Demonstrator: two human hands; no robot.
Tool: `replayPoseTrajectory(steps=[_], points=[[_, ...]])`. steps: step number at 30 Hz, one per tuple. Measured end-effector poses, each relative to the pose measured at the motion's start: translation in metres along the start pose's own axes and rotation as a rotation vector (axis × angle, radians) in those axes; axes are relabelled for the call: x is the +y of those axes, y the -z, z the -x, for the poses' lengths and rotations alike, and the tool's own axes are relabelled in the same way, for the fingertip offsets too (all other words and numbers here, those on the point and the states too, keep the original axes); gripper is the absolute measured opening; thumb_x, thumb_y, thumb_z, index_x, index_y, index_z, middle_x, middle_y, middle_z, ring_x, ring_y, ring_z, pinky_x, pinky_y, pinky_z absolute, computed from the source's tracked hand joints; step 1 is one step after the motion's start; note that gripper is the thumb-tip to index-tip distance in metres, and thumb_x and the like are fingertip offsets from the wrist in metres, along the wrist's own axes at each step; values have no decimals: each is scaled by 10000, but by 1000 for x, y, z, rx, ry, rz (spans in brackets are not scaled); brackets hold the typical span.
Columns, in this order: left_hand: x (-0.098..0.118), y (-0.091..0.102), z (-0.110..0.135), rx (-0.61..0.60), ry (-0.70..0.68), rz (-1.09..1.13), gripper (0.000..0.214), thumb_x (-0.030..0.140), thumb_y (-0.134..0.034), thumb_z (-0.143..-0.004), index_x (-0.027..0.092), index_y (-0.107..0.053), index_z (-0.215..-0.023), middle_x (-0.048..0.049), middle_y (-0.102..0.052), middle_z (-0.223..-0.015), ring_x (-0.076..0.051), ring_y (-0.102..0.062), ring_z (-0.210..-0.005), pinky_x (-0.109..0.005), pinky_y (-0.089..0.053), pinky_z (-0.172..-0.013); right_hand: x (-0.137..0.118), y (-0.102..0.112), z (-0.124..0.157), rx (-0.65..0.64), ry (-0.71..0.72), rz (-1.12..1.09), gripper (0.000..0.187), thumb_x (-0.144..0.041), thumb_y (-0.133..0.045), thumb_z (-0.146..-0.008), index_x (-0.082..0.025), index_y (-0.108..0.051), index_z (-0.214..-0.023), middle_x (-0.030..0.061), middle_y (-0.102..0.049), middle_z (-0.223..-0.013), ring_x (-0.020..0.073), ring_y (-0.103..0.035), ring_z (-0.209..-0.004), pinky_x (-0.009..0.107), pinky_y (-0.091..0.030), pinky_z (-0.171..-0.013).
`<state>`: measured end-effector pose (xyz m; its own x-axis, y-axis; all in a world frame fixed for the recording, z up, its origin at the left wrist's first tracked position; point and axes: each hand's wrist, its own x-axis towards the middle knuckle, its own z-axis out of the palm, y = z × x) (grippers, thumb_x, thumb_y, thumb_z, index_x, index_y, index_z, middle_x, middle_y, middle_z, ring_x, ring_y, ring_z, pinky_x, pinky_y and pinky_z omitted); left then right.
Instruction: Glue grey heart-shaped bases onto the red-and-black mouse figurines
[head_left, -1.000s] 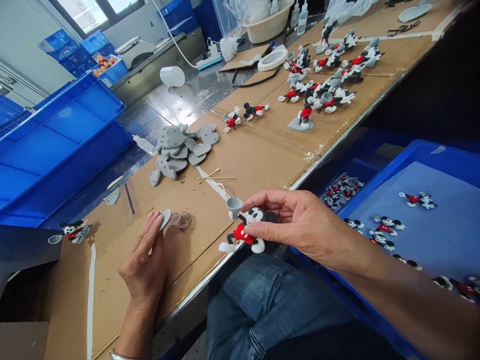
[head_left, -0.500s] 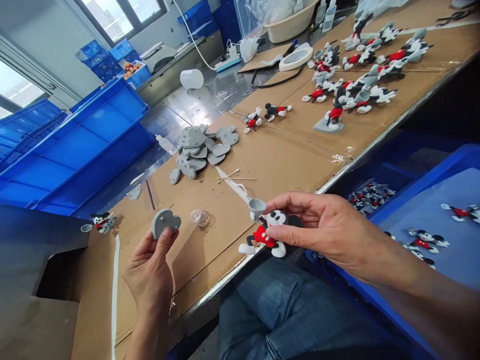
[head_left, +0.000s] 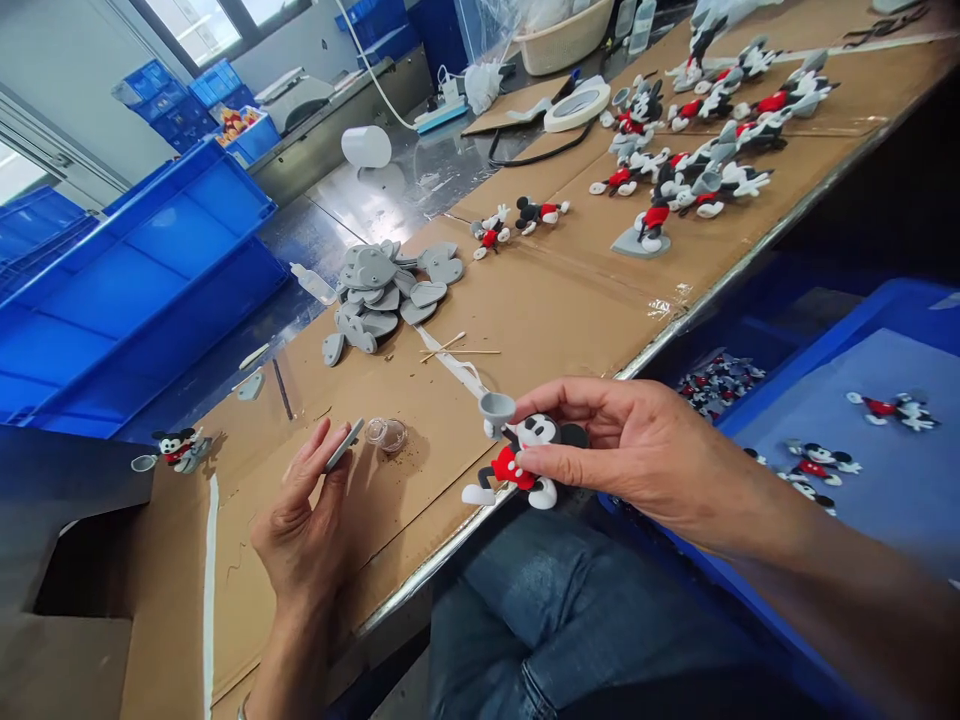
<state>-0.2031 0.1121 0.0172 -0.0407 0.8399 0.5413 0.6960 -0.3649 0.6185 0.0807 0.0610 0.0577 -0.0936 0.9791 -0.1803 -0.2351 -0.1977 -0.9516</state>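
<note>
Between the thumb and fingers of my left hand (head_left: 304, 510) is a grey heart-shaped base (head_left: 345, 446), turned edge-on to me. My right hand (head_left: 622, 450) grips a Mickey Mouse figurine (head_left: 510, 466) by its body and head. The figurine wears red shorts, and a grey cup (head_left: 496, 408) is at its raised hand. Its white shoes hang over the table's front edge. Just right of the base, a small clear jar (head_left: 387, 434) stands on the cardboard. Beyond it lies a pile of similar grey bases (head_left: 382, 285).
Cotton swabs (head_left: 457, 350) lie crossed on the cardboard-covered table (head_left: 555, 320). Several figurines (head_left: 690, 160) crowd the far right. One figurine (head_left: 177, 448) sits at far left. Blue crates (head_left: 135, 290) stand at left; a blue bin (head_left: 810, 400) with more figurines is at right.
My left hand has turned the grey base from showing its flat face to edge-on, and its fingers have straightened. My right hand keeps its hold on the figurine. The view has shifted slightly.
</note>
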Motion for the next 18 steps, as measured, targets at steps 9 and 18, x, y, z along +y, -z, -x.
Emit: replayPoseTrajectory(steps=[9, 18], points=[[6, -3, -3, 99, 108, 150, 238, 297, -706, -858, 326, -714, -1094, 24, -713, -1167, -227, -642, -1144, -391, -496, -1071, 1, 0, 1, -12, -8, -5, 292, -271, -806, -730, -188, -709, -993, 15, -735, -781, 161, -704, -762, 222, -574, -649], [2, -7, -9, 131, 4, 102, 227, 251, -742, -824, 300, -736, -1045, 19, -756, -1025, -222, -702, -977, -385, -560, -961, 1, 2, 2, -8, -3, -49, 358, -295, -865, -673, -178, -718, -977, 26, -757, -839, 152, -709, -746, 212, -580, -645]])
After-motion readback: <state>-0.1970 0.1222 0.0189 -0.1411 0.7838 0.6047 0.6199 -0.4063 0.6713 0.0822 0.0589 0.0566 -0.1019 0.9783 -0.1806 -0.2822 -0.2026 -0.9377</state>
